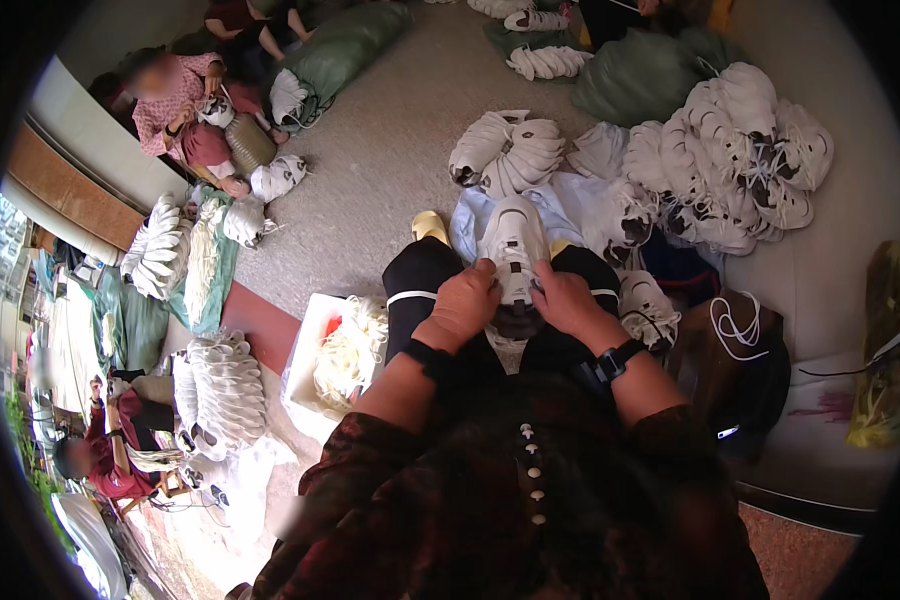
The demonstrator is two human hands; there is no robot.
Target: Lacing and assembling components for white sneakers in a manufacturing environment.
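Observation:
A white sneaker with dark patches down its tongue lies between my knees, toe pointing away from me. My left hand grips its left side near the ankle opening, thumb along the edge. On the opposite edge my right hand is closed on the same shoe, thumb and fingers at the lacing area. Whether a lace end is pinched in either hand is too small to tell. Under the shoe's toe spreads a pale blue cloth. White bands circle both of my dark trouser legs.
Left of my leg stands a white box of cream laces. Sneakers are heaped at the right, with more in rows ahead. A dark bag stands right of me. Co-workers sit at left and lower left.

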